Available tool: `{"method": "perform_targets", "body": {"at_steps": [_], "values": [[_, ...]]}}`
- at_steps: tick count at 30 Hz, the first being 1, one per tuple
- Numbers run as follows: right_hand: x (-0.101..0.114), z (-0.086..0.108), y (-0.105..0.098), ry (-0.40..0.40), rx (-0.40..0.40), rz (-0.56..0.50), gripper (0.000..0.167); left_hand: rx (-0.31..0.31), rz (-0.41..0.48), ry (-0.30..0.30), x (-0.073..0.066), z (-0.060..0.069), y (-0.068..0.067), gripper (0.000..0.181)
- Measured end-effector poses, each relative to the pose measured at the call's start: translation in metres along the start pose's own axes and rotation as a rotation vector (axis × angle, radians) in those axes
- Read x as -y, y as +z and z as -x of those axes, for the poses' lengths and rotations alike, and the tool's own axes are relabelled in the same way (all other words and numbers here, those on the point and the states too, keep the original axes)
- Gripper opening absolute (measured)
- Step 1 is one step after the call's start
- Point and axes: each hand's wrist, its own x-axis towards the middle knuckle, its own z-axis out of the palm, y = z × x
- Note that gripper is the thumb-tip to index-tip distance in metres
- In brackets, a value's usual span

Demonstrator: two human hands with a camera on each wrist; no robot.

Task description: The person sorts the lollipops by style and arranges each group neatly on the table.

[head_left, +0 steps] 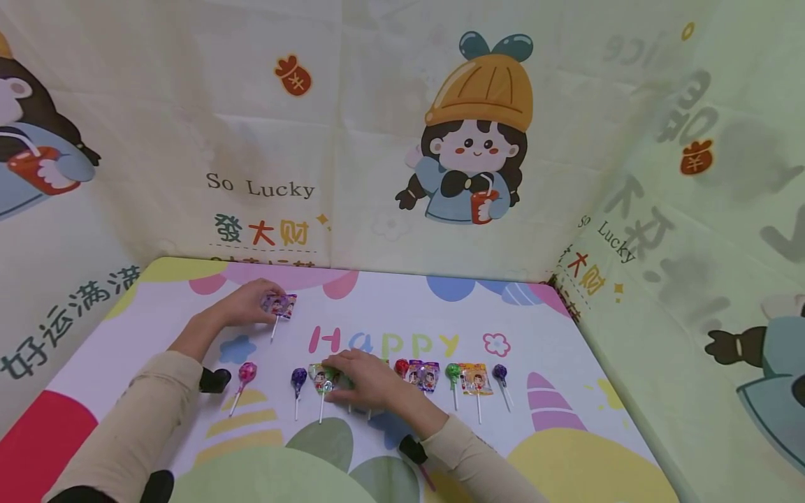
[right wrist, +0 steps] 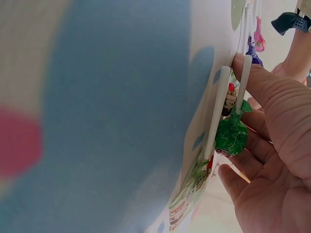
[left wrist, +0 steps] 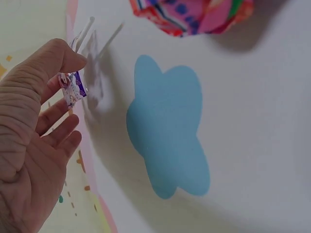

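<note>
My left hand (head_left: 256, 304) is at the back left, above the table. Its thumb and index finger pinch a purple-wrapped flat lollipop (head_left: 279, 305) whose white stick points down; the other fingers are loosely bent in the left wrist view. Lower and in the middle, my right hand (head_left: 367, 379) grips the edges of a green-wrapped flat lollipop (head_left: 322, 379) lying on the table between thumb and fingers. Beneath its palm, partly hidden in the head view, a round green lollipop (right wrist: 231, 136) shows in the right wrist view, with another green flat wrapper (right wrist: 187, 199) beside it.
Left of the right hand lie a dark purple lollipop (head_left: 298, 379) and a pink one (head_left: 247, 373). Rightward, the row has a red lollipop (head_left: 401, 367), a purple flat one (head_left: 423, 375), a green one (head_left: 453, 373), an orange flat one (head_left: 475, 379) and a dark purple ball lollipop (head_left: 499, 373). Printed curtains surround the table.
</note>
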Motion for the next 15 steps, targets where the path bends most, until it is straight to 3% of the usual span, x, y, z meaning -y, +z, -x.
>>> {"method": "perform_targets", "body": {"at_steps": [15], "values": [[0.0001, -0.0002, 0.0017, 0.015, 0.001, 0.002, 0.060, 0.027, 0.038, -0.059, 0.0056, -0.0022, 0.0054, 0.064]]}}
